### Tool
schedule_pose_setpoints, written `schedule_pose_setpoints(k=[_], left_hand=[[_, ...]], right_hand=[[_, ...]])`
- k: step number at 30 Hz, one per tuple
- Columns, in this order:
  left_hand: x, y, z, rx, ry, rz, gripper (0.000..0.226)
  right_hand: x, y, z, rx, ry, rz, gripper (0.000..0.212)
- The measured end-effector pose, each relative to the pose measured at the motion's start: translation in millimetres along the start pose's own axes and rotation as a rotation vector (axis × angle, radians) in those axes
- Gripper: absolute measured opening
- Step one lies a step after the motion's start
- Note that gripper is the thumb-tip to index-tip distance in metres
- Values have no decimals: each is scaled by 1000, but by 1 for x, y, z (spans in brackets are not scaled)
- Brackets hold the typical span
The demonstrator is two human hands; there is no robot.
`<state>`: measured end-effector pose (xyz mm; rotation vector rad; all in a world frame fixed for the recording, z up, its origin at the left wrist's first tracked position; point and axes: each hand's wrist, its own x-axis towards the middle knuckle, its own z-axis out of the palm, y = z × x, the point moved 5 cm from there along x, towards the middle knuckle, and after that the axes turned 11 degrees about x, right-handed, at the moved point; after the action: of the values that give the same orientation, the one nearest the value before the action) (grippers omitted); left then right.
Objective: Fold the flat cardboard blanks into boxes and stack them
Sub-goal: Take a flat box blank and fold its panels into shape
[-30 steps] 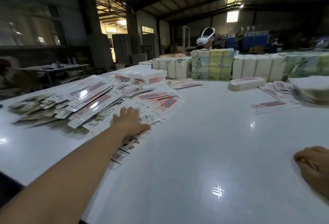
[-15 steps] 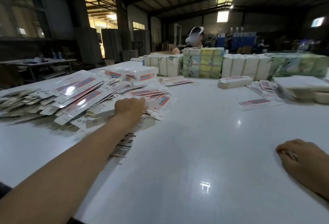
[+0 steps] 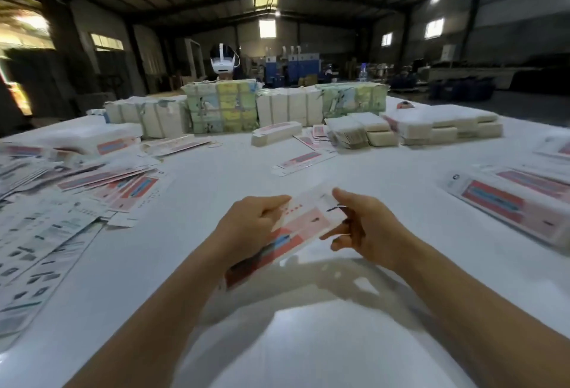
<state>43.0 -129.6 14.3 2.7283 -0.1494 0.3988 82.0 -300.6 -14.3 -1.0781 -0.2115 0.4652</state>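
Both hands (image 3: pixel 246 227) (image 3: pixel 367 230) grip blank (image 3: pixel 296 227) above table (image 3: pixel 370 172).

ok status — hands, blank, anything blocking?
Left hand and right hand both grip one cardboard blank, held above the table. Unclear if folding has begun. Nothing in the way.

2 hands (image 3: pixel 246 227) up, 1 blank (image 3: pixel 296 227) between them. 1 loose blank (image 3: pixel 300 161) lies mid-table, 1 folded box (image 3: pixel 276 136) far centre, 1 person in a headset (image 3: pixel 223 62) far back. Left heap (image 3: pixel 77 184): too many to count.
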Motion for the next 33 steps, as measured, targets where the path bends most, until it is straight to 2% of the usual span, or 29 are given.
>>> schedule_pose_setpoints(k=[2, 5, 7, 9, 12, 18, 22, 24, 26, 33], left_hand=[[-1, -1, 9, 57, -29, 27, 46], [-8, -1, 20, 204, -167, 43, 104], [-14, 1, 29, 270, -239, 61, 119], [-14, 3, 31, 285, -200, 75, 114], [-15, 8, 23, 305, -56, 111, 106], [-26, 23, 16, 446, 101, 230, 105], [-27, 24, 17, 480, 64, 237, 102], [-27, 23, 16, 438, 34, 209, 90], [-26, 23, 10, 388, 71, 177, 71], [-22, 20, 14, 442, 24, 50, 55]], right_hand=[[-1, 0, -1, -44, -20, 1, 16], [3, 5, -1, -38, -11, 15, 10], [5, 7, -1, -36, -8, 24, 10], [5, 7, -2, -7, -8, 27, 10], [4, 5, -2, 31, -31, 26, 12], [-1, 8, -7, -151, -82, 71, 31], [-3, 7, -1, -319, -129, -5, 10], [-2, 9, -2, -355, -117, -13, 12], [0, 9, -5, -370, -86, -7, 16], [4, 10, -13, -317, -3, 78, 25]])
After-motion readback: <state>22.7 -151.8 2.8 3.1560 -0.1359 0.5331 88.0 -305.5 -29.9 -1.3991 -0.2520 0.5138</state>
